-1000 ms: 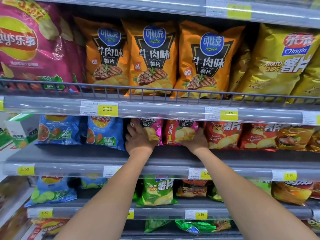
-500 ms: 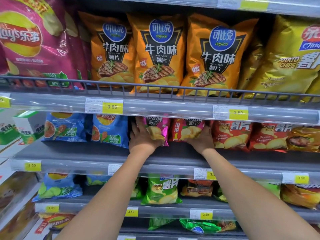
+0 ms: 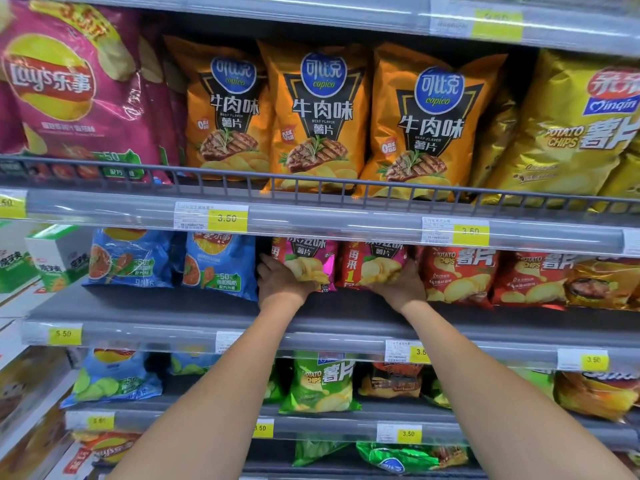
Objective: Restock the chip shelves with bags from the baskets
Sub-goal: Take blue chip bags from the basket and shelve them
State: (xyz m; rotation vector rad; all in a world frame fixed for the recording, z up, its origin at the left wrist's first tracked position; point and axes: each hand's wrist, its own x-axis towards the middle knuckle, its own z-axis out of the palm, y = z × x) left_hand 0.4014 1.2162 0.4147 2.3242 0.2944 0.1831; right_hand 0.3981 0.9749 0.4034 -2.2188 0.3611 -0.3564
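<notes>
Grey supermarket shelves [image 3: 138, 306] packed with chips fill the aisle. On the second tier, between blue bags [image 3: 218, 265] and red bags [image 3: 457, 275], my left hand [image 3: 282, 284] grips a magenta bag [image 3: 311, 263] at its lower corner. My right hand [image 3: 400, 287] clasps the pink-red bag [image 3: 372, 263] beside it.

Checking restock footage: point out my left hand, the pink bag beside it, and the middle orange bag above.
left hand [image 3: 280, 283], head view, back of hand
pink bag [image 3: 313, 255], head view, printed front
middle orange bag [image 3: 323, 75], head view, blue logo
</notes>
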